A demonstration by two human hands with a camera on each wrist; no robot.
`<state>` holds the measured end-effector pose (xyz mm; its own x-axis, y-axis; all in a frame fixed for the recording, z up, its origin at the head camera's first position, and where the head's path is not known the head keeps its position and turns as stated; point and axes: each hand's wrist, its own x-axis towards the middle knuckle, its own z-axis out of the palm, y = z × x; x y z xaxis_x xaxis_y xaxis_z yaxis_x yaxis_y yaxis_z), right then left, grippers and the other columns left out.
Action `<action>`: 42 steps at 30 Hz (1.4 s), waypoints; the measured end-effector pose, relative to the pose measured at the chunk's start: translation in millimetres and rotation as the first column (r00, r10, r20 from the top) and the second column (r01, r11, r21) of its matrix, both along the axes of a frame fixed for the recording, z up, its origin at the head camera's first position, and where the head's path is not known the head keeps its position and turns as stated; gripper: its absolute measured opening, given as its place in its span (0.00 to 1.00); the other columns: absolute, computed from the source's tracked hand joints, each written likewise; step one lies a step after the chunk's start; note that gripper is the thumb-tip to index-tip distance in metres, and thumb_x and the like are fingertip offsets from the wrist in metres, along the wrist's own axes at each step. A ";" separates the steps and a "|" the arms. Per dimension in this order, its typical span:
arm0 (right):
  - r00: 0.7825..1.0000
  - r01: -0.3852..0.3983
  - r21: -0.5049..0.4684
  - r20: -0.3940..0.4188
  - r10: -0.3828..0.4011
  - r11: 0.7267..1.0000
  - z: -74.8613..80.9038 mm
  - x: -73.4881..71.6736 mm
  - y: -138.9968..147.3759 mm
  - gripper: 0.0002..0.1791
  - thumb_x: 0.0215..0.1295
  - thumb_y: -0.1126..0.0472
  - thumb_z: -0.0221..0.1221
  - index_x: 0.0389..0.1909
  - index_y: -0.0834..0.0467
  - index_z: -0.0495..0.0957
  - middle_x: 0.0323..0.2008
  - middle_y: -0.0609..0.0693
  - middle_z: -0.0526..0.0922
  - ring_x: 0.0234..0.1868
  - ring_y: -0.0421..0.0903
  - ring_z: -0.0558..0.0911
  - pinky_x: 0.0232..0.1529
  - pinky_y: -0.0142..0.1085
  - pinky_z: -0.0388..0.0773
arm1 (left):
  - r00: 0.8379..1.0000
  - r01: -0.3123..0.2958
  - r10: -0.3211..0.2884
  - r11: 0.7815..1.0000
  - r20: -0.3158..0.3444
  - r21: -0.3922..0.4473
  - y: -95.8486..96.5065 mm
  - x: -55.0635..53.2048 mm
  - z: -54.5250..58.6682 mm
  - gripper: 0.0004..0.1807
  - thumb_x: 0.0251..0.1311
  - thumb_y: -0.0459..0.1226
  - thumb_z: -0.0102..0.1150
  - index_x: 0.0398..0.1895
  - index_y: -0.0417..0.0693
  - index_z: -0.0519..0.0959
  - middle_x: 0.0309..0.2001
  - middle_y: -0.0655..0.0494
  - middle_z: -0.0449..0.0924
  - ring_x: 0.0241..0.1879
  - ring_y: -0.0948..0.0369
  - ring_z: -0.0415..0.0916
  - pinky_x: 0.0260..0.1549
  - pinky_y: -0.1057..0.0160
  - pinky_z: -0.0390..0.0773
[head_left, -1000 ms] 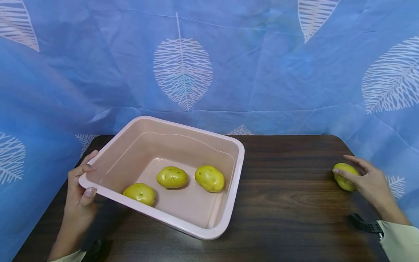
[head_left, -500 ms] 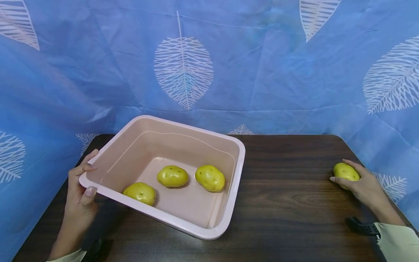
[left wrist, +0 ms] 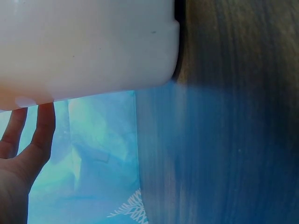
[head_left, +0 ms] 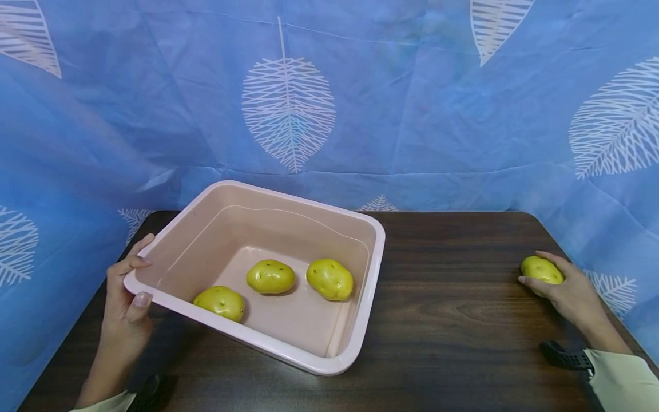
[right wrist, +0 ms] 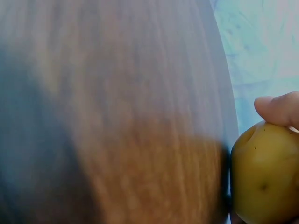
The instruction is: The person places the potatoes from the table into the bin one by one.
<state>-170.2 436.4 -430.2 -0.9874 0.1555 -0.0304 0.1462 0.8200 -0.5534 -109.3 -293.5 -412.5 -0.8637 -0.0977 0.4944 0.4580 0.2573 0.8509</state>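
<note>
A pale pink plastic tub (head_left: 355,320) sits at an angle on the left half of the table. Its left corner is gripped by my left hand (head_left: 123,303), thumb over the near rim and fingers around the end. Inside the tub lie three yellow-green potatoes: one by the near wall (head_left: 221,303), one in the middle (head_left: 270,277) and one toward the right (head_left: 330,279). Far to the right, my right hand (head_left: 574,289) holds another potato (head_left: 540,269) low at the table, thumb on its near side. The right wrist view shows this potato (right wrist: 266,177) close up with a fingertip on it.
The dark wood-grain table (head_left: 453,343) has rounded far corners. A blue curtain (head_left: 443,126) with white leaf prints hangs behind it and along both sides. A dark strap (head_left: 566,356) shows at the right wrist, beside a pale sleeve.
My right hand has closed around the potato at the right, which has turned to lie flatter and shifted slightly left. My left hand and the tub stay put.
</note>
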 end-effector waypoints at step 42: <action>0.971 -0.224 -0.178 -0.121 0.205 0.958 96.9 1.5 -123.5 0.33 0.77 0.47 0.59 0.79 0.33 0.63 0.72 0.49 0.65 0.52 0.41 0.71 0.37 0.36 0.76 | 0.997 0.033 -0.032 0.999 -0.064 0.007 -2.4 -0.2 -6.9 0.25 0.74 0.35 0.48 0.68 0.33 0.58 0.83 0.48 0.51 0.73 0.52 0.55 0.67 0.66 0.65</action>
